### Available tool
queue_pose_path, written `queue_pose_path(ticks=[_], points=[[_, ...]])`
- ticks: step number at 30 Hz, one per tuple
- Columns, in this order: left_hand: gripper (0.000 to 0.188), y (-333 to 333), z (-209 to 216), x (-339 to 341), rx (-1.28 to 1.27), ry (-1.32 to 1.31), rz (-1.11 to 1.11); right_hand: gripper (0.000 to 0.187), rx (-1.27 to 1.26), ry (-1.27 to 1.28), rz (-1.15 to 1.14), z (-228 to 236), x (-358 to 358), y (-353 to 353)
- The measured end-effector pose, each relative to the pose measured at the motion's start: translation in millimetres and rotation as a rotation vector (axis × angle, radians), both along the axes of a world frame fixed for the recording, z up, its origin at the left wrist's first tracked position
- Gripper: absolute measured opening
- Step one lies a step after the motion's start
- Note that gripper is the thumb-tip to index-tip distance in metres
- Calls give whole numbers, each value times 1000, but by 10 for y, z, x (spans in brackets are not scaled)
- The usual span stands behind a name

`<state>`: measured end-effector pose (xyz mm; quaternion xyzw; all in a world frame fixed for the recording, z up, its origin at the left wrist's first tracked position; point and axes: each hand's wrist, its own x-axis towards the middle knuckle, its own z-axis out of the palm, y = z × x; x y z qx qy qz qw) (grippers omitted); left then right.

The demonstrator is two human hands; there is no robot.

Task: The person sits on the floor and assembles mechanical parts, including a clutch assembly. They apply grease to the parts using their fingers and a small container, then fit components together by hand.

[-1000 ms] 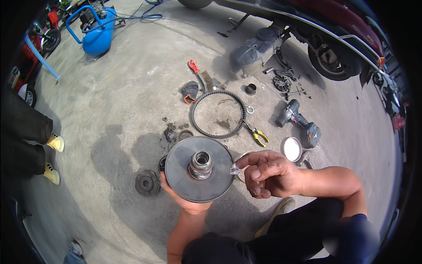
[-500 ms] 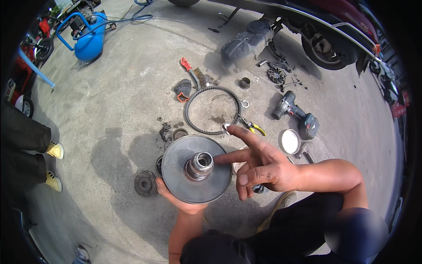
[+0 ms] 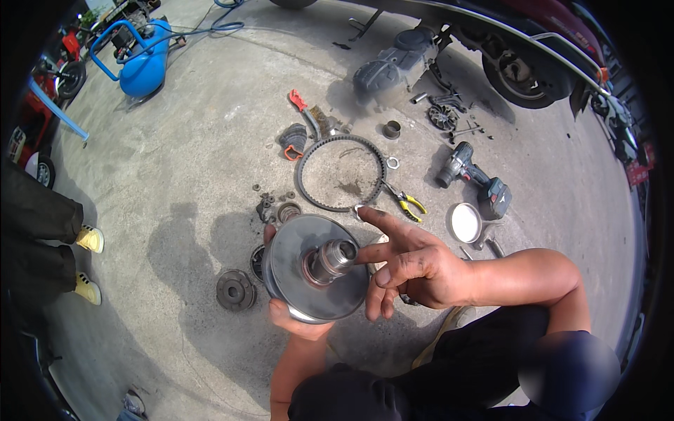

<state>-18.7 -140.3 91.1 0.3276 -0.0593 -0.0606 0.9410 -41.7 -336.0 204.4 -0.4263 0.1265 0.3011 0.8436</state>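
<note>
In my left hand point(image 3: 298, 324) I hold a round metal pulley half point(image 3: 288, 263) with a hollow threaded hub point(image 3: 333, 262) sticking up from its centre. My left fingers curl around its rim from below and the left side. My right hand point(image 3: 414, 270) is over the disc's right edge, its fingers apart. One right finger reaches to the hub's top and seems to touch it. The index finger stretches forward, with a whitish patch at its tip; I cannot tell what that is.
Ahead lie a drive belt point(image 3: 300, 172), yellow-handled pliers point(image 3: 409, 207), a red-handled wire brush point(image 3: 300, 100) and a cordless drill point(image 3: 460, 165). A round tub with white contents point(image 3: 465, 223) stands at right. A clutch-like part point(image 3: 235, 290) lies left. Another person's shoes point(image 3: 90, 238) are at far left.
The pulley half has tilted, so its hub now leans to the right and more of its lower rim shows. My left fingers have shifted around the rim. My right hand has dipped slightly.
</note>
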Motion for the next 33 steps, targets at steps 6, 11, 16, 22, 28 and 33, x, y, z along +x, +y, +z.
queue_pose_path(ticks=[6,11,16,22,28,33], points=[[115,-50,15,-11,-98,-12,15,107,59,51,-46,-13,-16,-2],[113,14,-24,27,-66,68,14,113,28,55,-41,-21,-35,-16],[109,59,-87,35,-260,294,-36,100,-56,-20,-119,-67,-36,-60],[107,17,-265,49,-359,467,-111,71,37,22,-159,-135,-4,-176],[100,25,-414,-34,-544,387,-282,71,131,30,-129,-232,32,-195],[93,-22,-424,-24,-501,382,-299,70,187,37,-109,-291,38,-222]])
